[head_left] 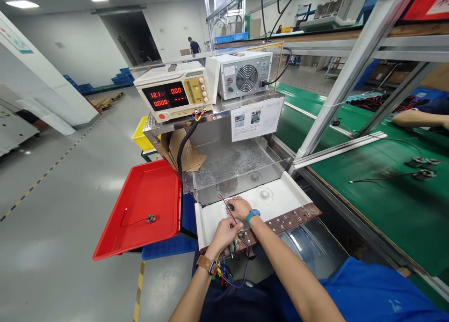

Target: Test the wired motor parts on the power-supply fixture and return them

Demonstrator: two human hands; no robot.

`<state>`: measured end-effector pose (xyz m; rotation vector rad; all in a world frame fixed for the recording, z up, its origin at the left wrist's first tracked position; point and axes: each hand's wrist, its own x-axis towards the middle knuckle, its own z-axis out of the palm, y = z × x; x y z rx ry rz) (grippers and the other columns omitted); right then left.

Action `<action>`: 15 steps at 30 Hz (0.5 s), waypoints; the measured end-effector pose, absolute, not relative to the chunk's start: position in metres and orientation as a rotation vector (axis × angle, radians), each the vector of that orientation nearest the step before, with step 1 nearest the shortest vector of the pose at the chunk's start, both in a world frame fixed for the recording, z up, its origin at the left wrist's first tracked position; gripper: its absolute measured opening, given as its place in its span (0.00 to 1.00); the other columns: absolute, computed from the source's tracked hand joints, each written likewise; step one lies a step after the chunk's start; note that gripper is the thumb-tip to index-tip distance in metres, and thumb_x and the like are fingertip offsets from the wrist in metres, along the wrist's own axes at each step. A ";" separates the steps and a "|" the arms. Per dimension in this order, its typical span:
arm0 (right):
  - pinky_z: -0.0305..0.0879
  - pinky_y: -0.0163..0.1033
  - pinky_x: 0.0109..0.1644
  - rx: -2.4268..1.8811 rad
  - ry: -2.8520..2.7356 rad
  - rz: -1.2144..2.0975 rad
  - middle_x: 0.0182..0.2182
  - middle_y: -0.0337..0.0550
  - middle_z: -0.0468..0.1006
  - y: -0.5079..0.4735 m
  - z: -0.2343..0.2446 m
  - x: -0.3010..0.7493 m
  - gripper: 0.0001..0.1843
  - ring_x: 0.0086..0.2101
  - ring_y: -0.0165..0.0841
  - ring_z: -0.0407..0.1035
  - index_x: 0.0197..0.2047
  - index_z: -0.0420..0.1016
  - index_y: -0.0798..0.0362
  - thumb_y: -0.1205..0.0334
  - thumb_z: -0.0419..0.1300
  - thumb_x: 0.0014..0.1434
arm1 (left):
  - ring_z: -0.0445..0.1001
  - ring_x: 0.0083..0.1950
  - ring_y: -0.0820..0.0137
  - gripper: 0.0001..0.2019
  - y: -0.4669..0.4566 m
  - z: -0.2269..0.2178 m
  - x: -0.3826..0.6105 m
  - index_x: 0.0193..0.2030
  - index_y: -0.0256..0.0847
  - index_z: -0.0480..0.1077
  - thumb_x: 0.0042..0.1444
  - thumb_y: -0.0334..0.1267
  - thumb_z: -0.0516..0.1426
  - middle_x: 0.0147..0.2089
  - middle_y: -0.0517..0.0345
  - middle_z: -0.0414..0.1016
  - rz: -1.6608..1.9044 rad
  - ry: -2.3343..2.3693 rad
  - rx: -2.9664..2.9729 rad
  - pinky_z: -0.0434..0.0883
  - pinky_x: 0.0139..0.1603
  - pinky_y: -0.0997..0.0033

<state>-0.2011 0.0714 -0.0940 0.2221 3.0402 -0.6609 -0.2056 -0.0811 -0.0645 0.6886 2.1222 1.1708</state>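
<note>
A small dark round part (231, 206) is shown on the white worktop (280, 198), just in front of the clear box (242, 165), where it is pinched under the fingertips of the right hand (240, 208), which wears a blue wristband. A thin red lead (224, 203) runs from the part toward the left hand (224, 232), whose fingers are curled shut on it; this wrist carries a brown strap. Both hands are held close together, just beside the brown terminal strip (293, 219) along the worktop's near edge. To the left a red tray (140, 195) is seen holding one similar wired part (150, 218). Above the box, a power supply (175, 93) with lit red digits is set beside a fan-fronted unit (245, 76). On the right a green conveyor belt (368, 195) carries further wired parts (423, 168), and another person's forearm (417, 119) rests on it.
</note>
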 end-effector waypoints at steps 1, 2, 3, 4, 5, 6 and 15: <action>0.58 0.37 0.50 0.222 3.040 -0.660 0.43 0.48 0.78 0.071 -0.094 -0.201 0.17 0.47 0.40 0.66 0.48 0.77 0.52 0.57 0.60 0.57 | 0.59 0.25 0.73 0.16 -0.081 -0.065 -0.206 0.21 0.41 0.64 0.49 0.49 0.59 0.20 0.65 0.62 1.160 2.125 0.689 0.54 0.28 0.72; 0.58 0.37 0.50 0.223 3.040 -0.661 0.43 0.48 0.78 0.071 -0.093 -0.201 0.17 0.47 0.40 0.66 0.49 0.77 0.52 0.57 0.60 0.57 | 0.59 0.25 0.73 0.15 -0.080 -0.066 -0.206 0.21 0.41 0.64 0.48 0.49 0.59 0.20 0.65 0.61 1.151 2.126 0.689 0.54 0.29 0.72; 0.58 0.37 0.50 0.226 3.039 -0.664 0.43 0.48 0.78 0.071 -0.092 -0.201 0.17 0.47 0.40 0.67 0.48 0.77 0.52 0.57 0.60 0.57 | 0.59 0.25 0.73 0.15 -0.080 -0.067 -0.206 0.21 0.41 0.63 0.48 0.49 0.59 0.20 0.65 0.61 1.145 2.124 0.687 0.54 0.29 0.72; 0.58 0.37 0.49 0.230 3.038 -0.667 0.43 0.48 0.78 0.070 -0.091 -0.201 0.17 0.47 0.40 0.67 0.48 0.77 0.52 0.57 0.60 0.57 | 0.59 0.25 0.74 0.15 -0.080 -0.068 -0.207 0.21 0.41 0.63 0.48 0.49 0.59 0.20 0.65 0.61 1.142 2.117 0.685 0.53 0.29 0.72; 0.58 0.37 0.49 0.234 3.035 -0.669 0.43 0.48 0.78 0.070 -0.090 -0.201 0.16 0.47 0.40 0.67 0.48 0.77 0.52 0.57 0.60 0.57 | 0.58 0.25 0.74 0.16 -0.080 -0.069 -0.207 0.21 0.41 0.63 0.48 0.50 0.59 0.20 0.66 0.60 1.142 2.105 0.684 0.53 0.29 0.72; 0.58 0.37 0.48 0.238 3.034 -0.669 0.43 0.48 0.78 0.070 -0.089 -0.200 0.15 0.47 0.40 0.67 0.47 0.77 0.52 0.57 0.60 0.57 | 0.58 0.25 0.74 0.16 -0.080 -0.069 -0.207 0.21 0.42 0.62 0.48 0.50 0.59 0.20 0.66 0.60 1.144 2.090 0.682 0.53 0.28 0.72; 0.57 0.37 0.47 0.238 3.014 -0.681 0.42 0.48 0.78 0.068 -0.086 -0.201 0.14 0.46 0.40 0.66 0.45 0.77 0.52 0.58 0.61 0.55 | 0.52 0.24 0.77 0.23 -0.078 -0.071 -0.207 0.20 0.43 0.59 0.42 0.61 0.59 0.19 0.69 0.54 1.169 1.993 0.637 0.51 0.26 0.73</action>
